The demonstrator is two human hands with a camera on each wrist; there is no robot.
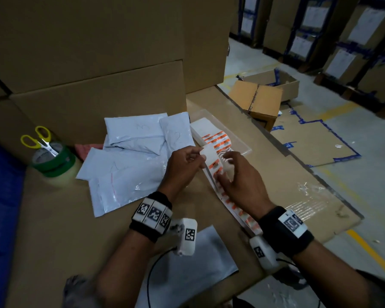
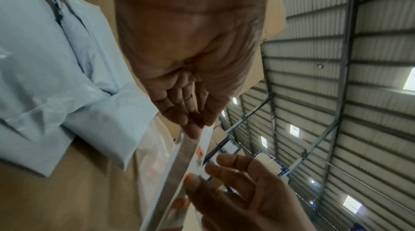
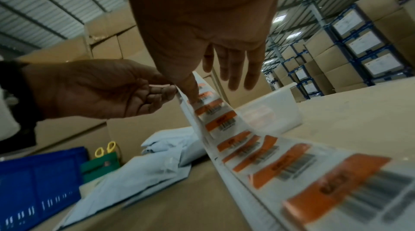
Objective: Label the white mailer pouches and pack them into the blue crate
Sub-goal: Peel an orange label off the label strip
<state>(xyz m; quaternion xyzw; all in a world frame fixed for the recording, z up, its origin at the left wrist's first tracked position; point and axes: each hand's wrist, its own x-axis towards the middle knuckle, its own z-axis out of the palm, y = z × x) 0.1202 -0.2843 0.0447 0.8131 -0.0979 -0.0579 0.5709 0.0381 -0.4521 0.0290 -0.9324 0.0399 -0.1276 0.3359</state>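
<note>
From the head view, the left hand (image 1: 185, 165) pinches the top end of a long white strip of orange barcode labels (image 1: 218, 172), lifted off the brown cardboard worktop (image 1: 60, 218). The right hand (image 1: 238, 176) rests on the strip just below, fingers spread and relaxed. The white plastic mailer pouches (image 1: 129, 158) lie heaped just left of both hands; the blue plastic crate (image 1: 0, 196) sits at the far left edge.

At the left wrist, fingertips (image 2: 193, 128) clamp the strip's edge.

At the right wrist, the thumb (image 3: 191, 89) presses 1 label, other fingers straight.
</note>
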